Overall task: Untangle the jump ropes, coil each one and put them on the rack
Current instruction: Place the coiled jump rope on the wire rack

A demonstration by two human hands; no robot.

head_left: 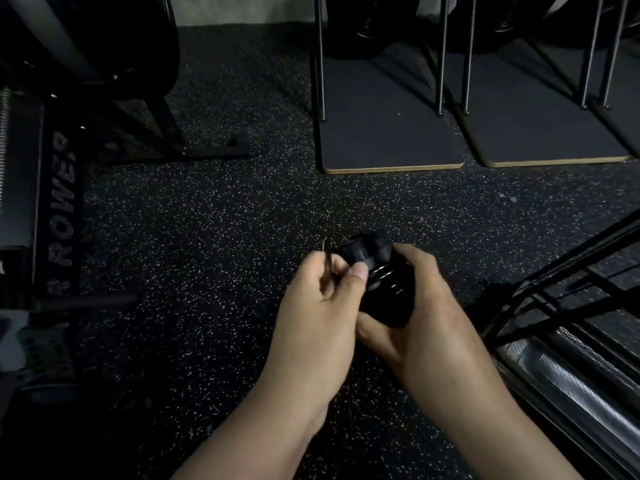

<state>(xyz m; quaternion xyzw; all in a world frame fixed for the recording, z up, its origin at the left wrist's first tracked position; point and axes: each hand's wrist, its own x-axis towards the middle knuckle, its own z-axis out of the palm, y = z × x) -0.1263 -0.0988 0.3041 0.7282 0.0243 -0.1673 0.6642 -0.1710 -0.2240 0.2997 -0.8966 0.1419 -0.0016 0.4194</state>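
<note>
your forearms fill the near edge, and past them both hands meet over the speckled floor (207, 216). your right hand (415, 306) has its fingers curled round the black jump rope handles (374, 271), with thin cable turns lying just under the fingertips. your left hand (311, 299) pinches a loop of cable (331, 241) that rises just beyond its fingertips. this looks like the coiling step, nearly wound. next you would need to tuck that loop tight against the bundle, then carry it to the dark rack (571, 292) beside your right knuckles.
</note>
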